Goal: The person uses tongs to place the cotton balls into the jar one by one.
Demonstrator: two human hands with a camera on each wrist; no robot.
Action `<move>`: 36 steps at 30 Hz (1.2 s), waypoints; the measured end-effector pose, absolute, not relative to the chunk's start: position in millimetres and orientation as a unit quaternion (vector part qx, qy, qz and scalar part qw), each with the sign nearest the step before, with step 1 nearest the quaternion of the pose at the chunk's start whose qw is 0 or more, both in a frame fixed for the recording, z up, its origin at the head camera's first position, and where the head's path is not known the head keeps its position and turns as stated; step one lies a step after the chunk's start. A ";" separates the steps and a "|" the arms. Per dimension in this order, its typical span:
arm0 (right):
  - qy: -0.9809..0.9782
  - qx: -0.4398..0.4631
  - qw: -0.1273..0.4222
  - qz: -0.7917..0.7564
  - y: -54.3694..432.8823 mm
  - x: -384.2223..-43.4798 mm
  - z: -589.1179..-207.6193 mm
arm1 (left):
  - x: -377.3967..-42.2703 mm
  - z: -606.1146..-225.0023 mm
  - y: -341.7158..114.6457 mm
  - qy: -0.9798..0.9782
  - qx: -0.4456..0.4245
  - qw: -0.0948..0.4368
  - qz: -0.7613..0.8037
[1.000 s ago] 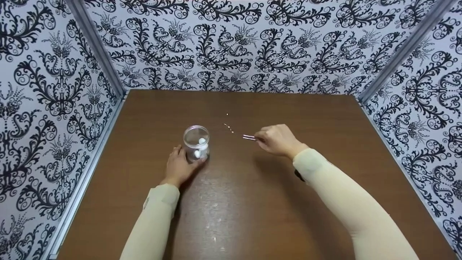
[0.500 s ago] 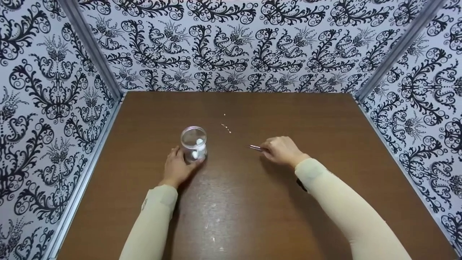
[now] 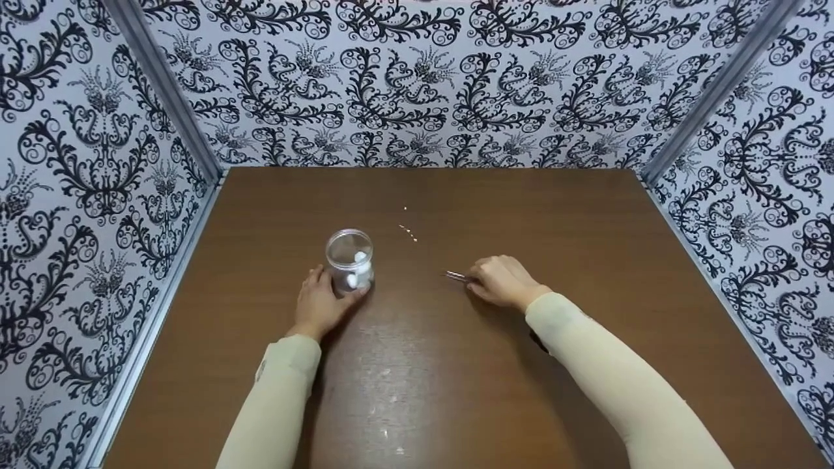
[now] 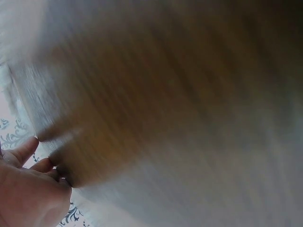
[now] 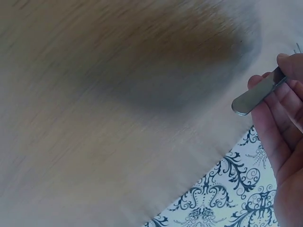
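Observation:
A clear, lidless jar [image 3: 350, 260] stands upright on the table, left of the middle in the head view. Inside it lie several white, ball-like pieces [image 3: 360, 268]. My left hand [image 3: 322, 303] holds the jar low down, thumb on the near side and fingers on the left; in the left wrist view the jar does not show. To the right, my right hand [image 3: 505, 282] pinches metal tweezers [image 3: 456, 276] between thumb and fingers, tips pointing left towards the jar. The tweezers' rounded end [image 5: 253, 99] sticks out of the hand in the right wrist view. Nothing shows between the tips.
Small white specks [image 3: 408, 231] lie in a short line on the brown table [image 3: 521, 208], beyond the tweezers. Patterned panels [image 3: 417, 85] with grey metal posts close off the back and both sides. Light glints off the table near the front.
My right hand has come nearer to me with the tweezers, lower over the table, then slid slightly left. The left hand and the jar stay in place; the head view shifted a little.

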State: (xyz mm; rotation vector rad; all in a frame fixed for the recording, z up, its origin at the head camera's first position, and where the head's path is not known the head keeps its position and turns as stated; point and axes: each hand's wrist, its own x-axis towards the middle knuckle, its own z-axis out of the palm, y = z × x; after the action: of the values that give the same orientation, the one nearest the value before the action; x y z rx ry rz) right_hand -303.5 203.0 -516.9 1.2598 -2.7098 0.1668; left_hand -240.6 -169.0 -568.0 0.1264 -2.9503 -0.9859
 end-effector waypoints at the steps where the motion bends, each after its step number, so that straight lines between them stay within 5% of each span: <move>1: -0.902 0.421 0.075 0.056 202.2 -303.7 -517.3 | -240.4 -568.1 -168.9 -0.948 0.041 0.016 -0.316; 36: -0.897 0.432 0.096 0.021 189.6 -301.0 -534.9 | -240.1 -569.0 -167.0 -0.950 0.038 0.036 -0.307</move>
State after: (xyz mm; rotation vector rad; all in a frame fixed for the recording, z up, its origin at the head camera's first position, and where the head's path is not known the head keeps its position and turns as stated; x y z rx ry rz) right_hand -301.0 189.6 -534.9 1.2795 -2.6575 0.0621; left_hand -240.1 -167.0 -569.0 0.1166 -2.9183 -0.9427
